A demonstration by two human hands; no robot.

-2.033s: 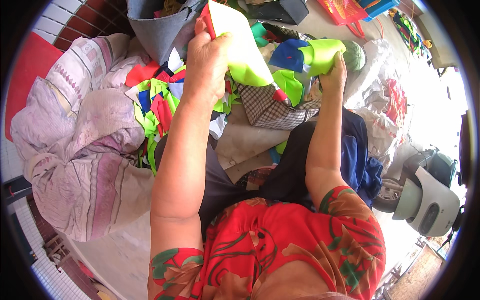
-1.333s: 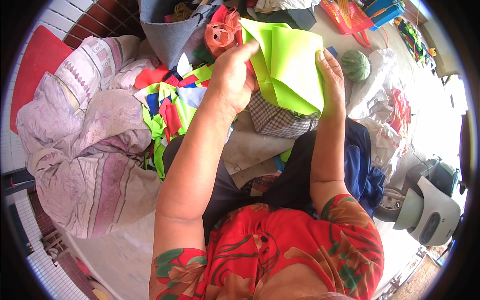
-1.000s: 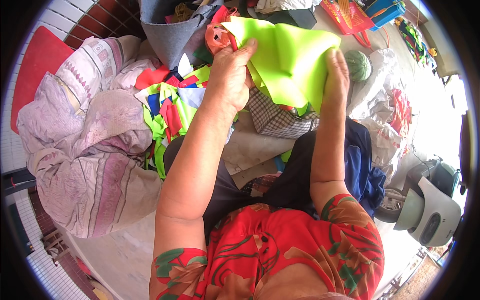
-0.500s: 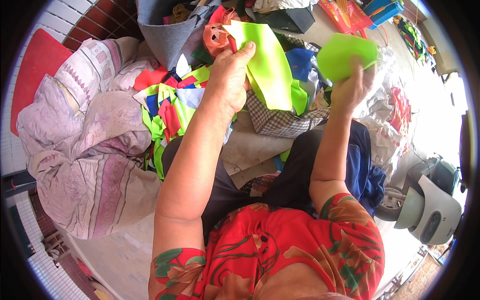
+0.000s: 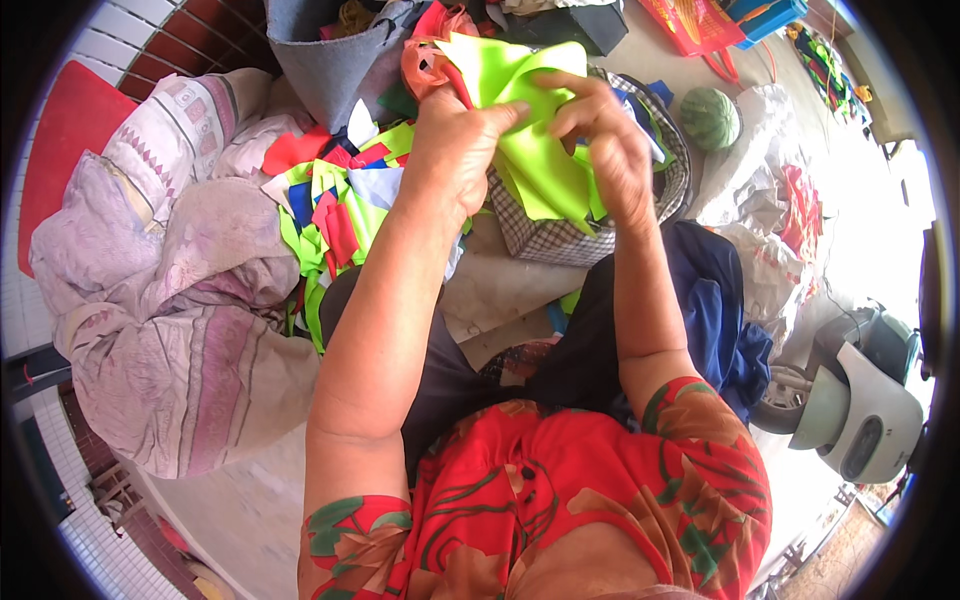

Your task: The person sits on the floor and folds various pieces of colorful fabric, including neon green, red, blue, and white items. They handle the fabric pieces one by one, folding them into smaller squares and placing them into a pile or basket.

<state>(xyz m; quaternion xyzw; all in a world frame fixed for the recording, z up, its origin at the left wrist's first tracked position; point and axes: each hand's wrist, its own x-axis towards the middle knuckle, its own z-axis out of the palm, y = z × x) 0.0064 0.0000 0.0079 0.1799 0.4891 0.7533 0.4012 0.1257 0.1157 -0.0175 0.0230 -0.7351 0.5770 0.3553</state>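
Note:
My left hand (image 5: 455,145) grips a bright yellow-green cloth piece (image 5: 540,170), its thumb pressed on the cloth. A narrow red strip shows beside that thumb. Over the cloth's right side is my right hand (image 5: 612,145), its fingers bent and apart, with the fingertips at the cloth's upper part. Its thumb is hard to make out. Both hands are above a box with black-and-white checked sides (image 5: 545,240), where more cloth lies. To the left of my left forearm spreads a heap of green, red, blue and white cloth scraps (image 5: 335,215).
A crumpled pale patterned blanket (image 5: 190,280) fills the left. Behind the scraps stands a grey felt bin (image 5: 335,60). On the right are a striped green watermelon (image 5: 710,118), white plastic bags (image 5: 745,190) and a grey-white machine (image 5: 865,410). A red bag (image 5: 690,25) lies at the back.
My right hand has moved left to the cloth in my left hand, bringing its green piece over. The watermelon, hidden before, now shows. My left hand has barely shifted.

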